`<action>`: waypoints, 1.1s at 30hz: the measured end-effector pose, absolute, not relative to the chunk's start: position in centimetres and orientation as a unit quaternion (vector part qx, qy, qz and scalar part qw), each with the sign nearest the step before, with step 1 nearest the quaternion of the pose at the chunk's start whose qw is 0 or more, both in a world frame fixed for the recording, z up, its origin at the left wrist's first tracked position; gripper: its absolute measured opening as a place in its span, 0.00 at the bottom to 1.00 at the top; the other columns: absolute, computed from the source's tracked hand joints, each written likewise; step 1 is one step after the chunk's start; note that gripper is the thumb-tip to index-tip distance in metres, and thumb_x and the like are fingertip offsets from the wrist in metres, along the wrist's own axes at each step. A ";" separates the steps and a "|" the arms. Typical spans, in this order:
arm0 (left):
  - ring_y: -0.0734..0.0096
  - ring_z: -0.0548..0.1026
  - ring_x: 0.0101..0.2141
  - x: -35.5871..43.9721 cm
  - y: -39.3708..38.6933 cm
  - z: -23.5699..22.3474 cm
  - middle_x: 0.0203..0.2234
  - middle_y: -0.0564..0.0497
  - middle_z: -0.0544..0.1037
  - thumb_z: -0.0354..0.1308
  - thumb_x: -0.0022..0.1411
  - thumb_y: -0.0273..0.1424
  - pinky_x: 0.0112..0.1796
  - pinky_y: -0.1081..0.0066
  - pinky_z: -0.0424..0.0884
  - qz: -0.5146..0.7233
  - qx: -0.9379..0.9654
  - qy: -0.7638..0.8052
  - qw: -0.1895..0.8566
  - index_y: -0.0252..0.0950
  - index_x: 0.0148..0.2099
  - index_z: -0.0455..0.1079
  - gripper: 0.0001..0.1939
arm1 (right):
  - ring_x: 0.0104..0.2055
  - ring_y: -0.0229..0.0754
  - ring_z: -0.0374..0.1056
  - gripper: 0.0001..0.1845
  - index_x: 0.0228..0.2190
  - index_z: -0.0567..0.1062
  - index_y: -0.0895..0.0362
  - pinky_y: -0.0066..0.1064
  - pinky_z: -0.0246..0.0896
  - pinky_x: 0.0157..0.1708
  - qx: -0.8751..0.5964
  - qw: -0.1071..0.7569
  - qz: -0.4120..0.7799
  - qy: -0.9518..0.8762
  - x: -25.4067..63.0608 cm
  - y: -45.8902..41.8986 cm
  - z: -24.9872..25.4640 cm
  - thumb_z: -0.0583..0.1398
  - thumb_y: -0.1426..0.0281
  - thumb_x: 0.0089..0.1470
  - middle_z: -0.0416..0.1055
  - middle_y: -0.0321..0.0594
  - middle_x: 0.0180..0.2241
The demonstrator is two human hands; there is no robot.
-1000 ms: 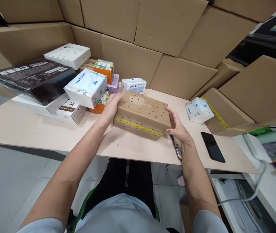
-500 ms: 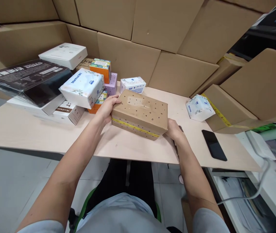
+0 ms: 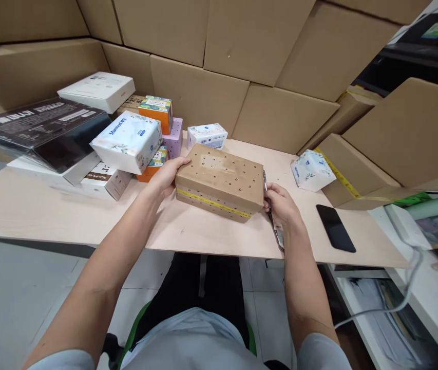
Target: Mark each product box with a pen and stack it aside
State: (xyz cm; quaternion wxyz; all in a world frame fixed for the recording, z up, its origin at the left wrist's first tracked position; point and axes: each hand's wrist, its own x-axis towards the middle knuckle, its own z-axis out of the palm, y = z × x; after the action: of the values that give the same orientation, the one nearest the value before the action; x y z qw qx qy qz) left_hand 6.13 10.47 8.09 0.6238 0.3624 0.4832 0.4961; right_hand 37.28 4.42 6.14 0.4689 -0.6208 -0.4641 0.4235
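A brown cardboard box point(image 3: 221, 172), printed with small dark marks and with yellow tape along its front side, sits at the middle of the table. My left hand point(image 3: 168, 177) grips its left end, thumb on the top edge and fingers around the side. At the right end, my right hand point(image 3: 280, 203) is closed around a slim, dark and metallic tool point(image 3: 278, 236). One thin end of the tool points up beside the box's right edge; the other reaches toward the table's front edge. My fingers hide its middle, and its exact kind is unclear.
Stacked boxes stand at left, among them a black box point(image 3: 45, 133), a tissue pack point(image 3: 126, 139) and an orange box point(image 3: 157, 113). Another tissue pack point(image 3: 207, 135) is behind the brown box. At right are a tissue pack point(image 3: 311, 170), an open carton point(image 3: 361, 174) and a phone point(image 3: 335, 228).
My right hand has shifted slightly off the box's right end, and the tool in it now shows. My left hand stays on the box. The whole view has moved slightly.
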 end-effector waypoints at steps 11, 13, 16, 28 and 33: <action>0.60 0.77 0.52 8.1 10.1 6.8 0.46 0.52 0.81 0.55 0.36 0.27 0.55 0.60 0.72 0.627 0.520 0.353 0.459 0.42 0.40 0.66 0.23 | 0.17 0.30 0.55 0.10 0.30 0.69 0.52 0.24 0.59 0.20 -0.488 0.637 0.392 -0.449 37.6 5.3 6.6 0.63 0.69 0.41 0.62 0.25 0.19; 0.61 0.78 0.49 8.1 10.2 6.7 0.43 0.52 0.81 0.55 0.39 0.28 0.51 0.61 0.74 0.632 0.498 0.356 0.475 0.42 0.39 0.67 0.19 | 0.17 0.29 0.57 0.10 0.29 0.70 0.52 0.23 0.60 0.19 -0.480 0.643 0.405 -0.439 37.6 5.3 6.2 0.64 0.70 0.41 0.65 0.26 0.21; 0.61 0.78 0.46 7.9 10.2 6.7 0.42 0.50 0.82 0.57 0.52 0.36 0.43 0.64 0.74 0.623 0.460 0.389 0.498 0.41 0.40 0.70 0.12 | 0.15 0.27 0.51 0.09 0.28 0.70 0.52 0.22 0.60 0.18 -0.482 0.645 0.414 -0.424 37.4 5.1 5.8 0.63 0.72 0.41 0.62 0.24 0.20; 0.60 0.77 0.49 7.6 10.9 5.5 0.49 0.48 0.79 0.65 0.54 0.40 0.44 0.64 0.76 0.652 0.492 0.372 0.441 0.43 0.50 0.76 0.20 | 0.15 0.24 0.47 0.27 0.35 0.73 0.52 0.25 0.61 0.16 -0.439 0.678 0.407 -0.427 37.2 4.8 5.7 0.65 0.41 0.52 0.73 0.30 0.36; 0.60 0.77 0.48 7.5 11.6 4.4 0.48 0.49 0.78 0.65 0.50 0.32 0.51 0.61 0.74 0.675 0.531 0.295 0.417 0.46 0.58 0.73 0.30 | 0.16 0.25 0.48 0.30 0.37 0.75 0.52 0.25 0.58 0.14 -0.454 0.689 0.381 -0.418 37.4 4.7 5.7 0.64 0.39 0.52 0.74 0.33 0.35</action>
State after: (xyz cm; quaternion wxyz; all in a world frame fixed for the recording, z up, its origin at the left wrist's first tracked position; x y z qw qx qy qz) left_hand 7.45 11.59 4.45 0.4174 0.5313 0.2954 0.6755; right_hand 37.40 4.69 5.71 0.6889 -0.4538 -0.4179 0.3805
